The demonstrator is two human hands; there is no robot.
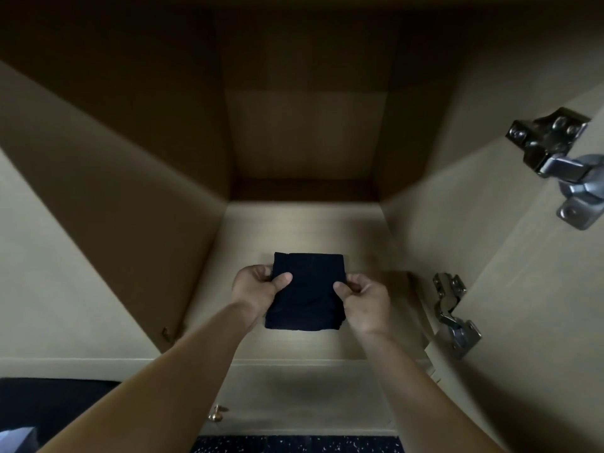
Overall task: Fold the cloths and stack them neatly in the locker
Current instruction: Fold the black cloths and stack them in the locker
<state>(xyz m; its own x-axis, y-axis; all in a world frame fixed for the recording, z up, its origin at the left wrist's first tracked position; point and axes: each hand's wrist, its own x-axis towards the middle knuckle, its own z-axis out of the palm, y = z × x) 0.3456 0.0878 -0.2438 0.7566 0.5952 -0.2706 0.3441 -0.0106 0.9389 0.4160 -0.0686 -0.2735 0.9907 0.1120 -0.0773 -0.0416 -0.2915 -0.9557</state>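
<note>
Pale beige locker shelf point(304, 227) with a faint wood grain, brightly lit toward the front edge and shadowed at the back. Over its front middle, a single folded dark cloth point(307, 289), roughly square to that edge, pinched at either side by the left hand point(255, 289) and right hand point(366, 297). Cannot tell whether resting on the panel or held just above it.

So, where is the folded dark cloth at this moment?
In the head view, the folded dark cloth is at centre, held between the left hand and the right hand, over the locker shelf.
</note>
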